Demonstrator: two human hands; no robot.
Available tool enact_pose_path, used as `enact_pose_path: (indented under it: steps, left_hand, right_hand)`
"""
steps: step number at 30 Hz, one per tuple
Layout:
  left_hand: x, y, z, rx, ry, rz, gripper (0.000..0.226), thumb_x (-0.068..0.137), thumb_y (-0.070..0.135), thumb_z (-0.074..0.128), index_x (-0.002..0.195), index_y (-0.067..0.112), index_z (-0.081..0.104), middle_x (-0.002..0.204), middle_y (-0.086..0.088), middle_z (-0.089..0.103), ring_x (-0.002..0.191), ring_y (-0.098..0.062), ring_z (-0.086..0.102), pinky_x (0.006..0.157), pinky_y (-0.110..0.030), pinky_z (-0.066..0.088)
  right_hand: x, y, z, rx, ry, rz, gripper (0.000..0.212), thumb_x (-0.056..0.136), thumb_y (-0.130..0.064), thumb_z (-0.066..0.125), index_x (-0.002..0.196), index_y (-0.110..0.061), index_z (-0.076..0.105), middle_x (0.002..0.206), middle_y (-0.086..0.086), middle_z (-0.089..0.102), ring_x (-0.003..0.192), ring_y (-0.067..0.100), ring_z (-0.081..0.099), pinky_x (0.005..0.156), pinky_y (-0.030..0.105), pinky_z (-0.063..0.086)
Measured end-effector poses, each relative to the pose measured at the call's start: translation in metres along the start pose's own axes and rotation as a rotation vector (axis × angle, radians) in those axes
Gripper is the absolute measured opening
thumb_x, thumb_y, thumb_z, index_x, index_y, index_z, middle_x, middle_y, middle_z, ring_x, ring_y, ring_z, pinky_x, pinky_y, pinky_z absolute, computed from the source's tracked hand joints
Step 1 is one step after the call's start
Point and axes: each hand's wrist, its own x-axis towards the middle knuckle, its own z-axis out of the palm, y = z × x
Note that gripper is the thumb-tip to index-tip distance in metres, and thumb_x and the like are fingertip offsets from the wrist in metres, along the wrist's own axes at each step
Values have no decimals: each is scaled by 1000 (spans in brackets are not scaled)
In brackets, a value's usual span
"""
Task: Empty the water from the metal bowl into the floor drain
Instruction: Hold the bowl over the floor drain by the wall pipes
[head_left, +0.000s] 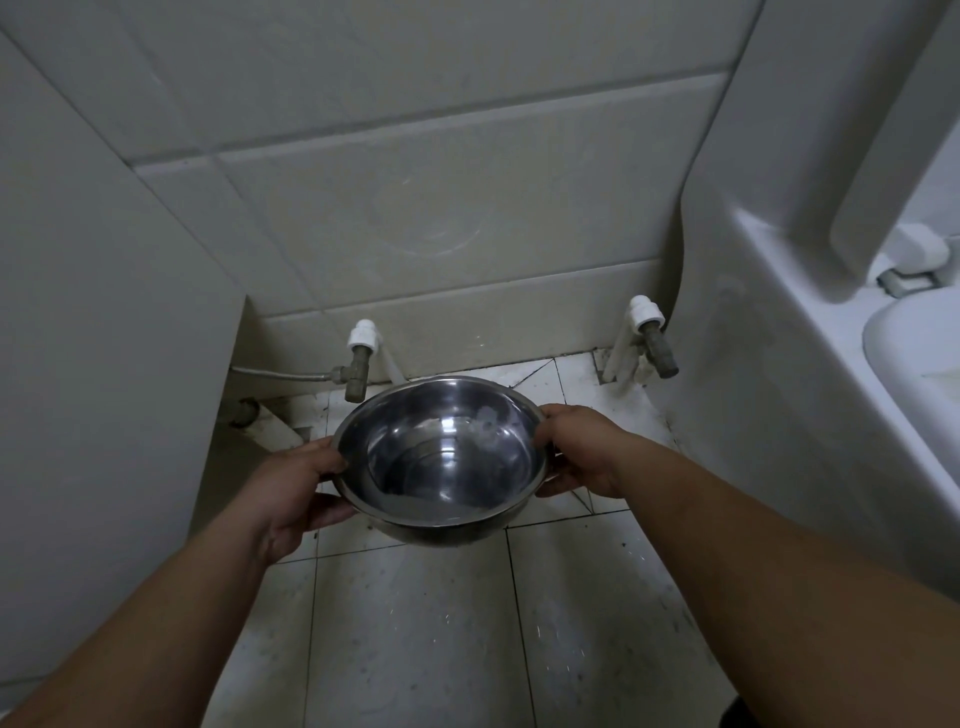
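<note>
Pale wall tiles (415, 171) fill the space beyond the fingers, a white washing machine (769, 312) stands off to the right of them, and the stained tiled floor (415, 623) lies below. Between the two hands, held above the floor, the metal bowl (441, 457) sits roughly level with shallow water in it; the left hand (296, 499) grips its left rim and the right hand (582, 452) its right rim, fingers curled under. Beyond the fingers, two capped pipe valves (359, 358) (649, 332) stick out at the wall's foot.
</note>
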Motion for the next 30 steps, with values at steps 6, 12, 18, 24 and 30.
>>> enact_pose_path:
  steps: [6,12,18,24,30]
  left_hand:
    - [-2,1,2,-6,26,-2,36,92,3,57,95,26,85,107,-13,73,65,-24,78,55,-32,62]
    - [-8,3,8,-12,28,8,33,94,1,55,106,19,81,104,-14,71,62,-23,77,55,-31,62]
    - [-10,2,11,-21,24,20,32,94,2,56,110,17,80,103,-15,71,63,-22,77,54,-30,61]
    - [-8,3,5,-50,8,22,38,93,2,55,112,24,80,114,-14,69,85,-31,72,57,-31,61]
    - [-6,9,-7,-179,-87,-42,41,94,-4,53,122,16,76,123,-17,70,90,-29,77,63,-36,65]
  right_hand:
    - [-8,-7,1,-47,16,-6,32,85,4,52,110,-7,69,107,26,73,84,40,76,67,42,66]
    - [-9,-12,3,-147,76,-14,27,87,3,49,105,-5,69,95,26,76,83,42,78,65,43,67]
    - [-7,-11,4,-170,112,-25,25,88,5,49,100,-3,69,88,24,76,68,36,78,57,38,65]
    - [-8,-9,-1,-13,42,-13,34,80,10,50,105,-1,70,90,23,75,72,37,77,67,47,67]
    - [-11,-8,-10,237,-80,27,46,84,16,49,119,-1,72,109,21,72,87,35,75,68,43,66]
